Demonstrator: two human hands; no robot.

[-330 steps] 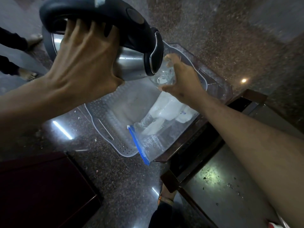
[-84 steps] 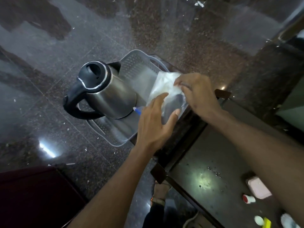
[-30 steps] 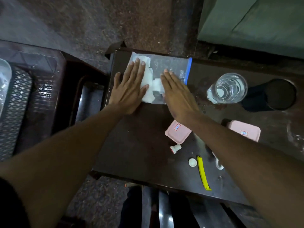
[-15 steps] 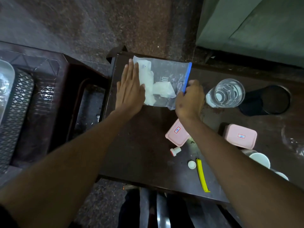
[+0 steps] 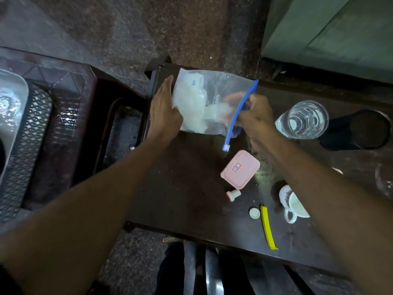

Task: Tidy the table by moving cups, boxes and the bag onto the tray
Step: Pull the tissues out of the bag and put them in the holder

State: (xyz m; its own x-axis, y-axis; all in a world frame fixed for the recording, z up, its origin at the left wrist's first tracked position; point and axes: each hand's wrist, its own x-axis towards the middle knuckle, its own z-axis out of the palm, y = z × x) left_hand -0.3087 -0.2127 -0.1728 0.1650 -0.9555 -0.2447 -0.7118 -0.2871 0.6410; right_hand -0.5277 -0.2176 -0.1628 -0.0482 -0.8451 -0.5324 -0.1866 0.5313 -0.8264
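Observation:
A clear zip bag (image 5: 209,96) with white contents and a blue zip strip lies at the far left end of the dark table (image 5: 191,188). My left hand (image 5: 163,112) presses on the bag's left side. My right hand (image 5: 254,118) grips the blue zip edge and lifts it, fingers showing through the plastic. A clear glass (image 5: 303,120) and a dark cup (image 5: 361,129) stand to the right. A pink box (image 5: 240,169) lies nearer me. A white mug (image 5: 293,204) shows partly under my right arm. The clear tray (image 5: 11,99) sits at the far left edge.
A small white bottle (image 5: 233,194), a white cap (image 5: 254,213) and a yellow clip (image 5: 268,227) lie near the table's front edge. A dark latticed stool (image 5: 53,133) holds the tray on the left. A green sofa (image 5: 331,35) stands behind the table.
My right hand has closed on the blue zip edge and lifted that end of the bag off the table. My left hand has slid to the bag's left edge.

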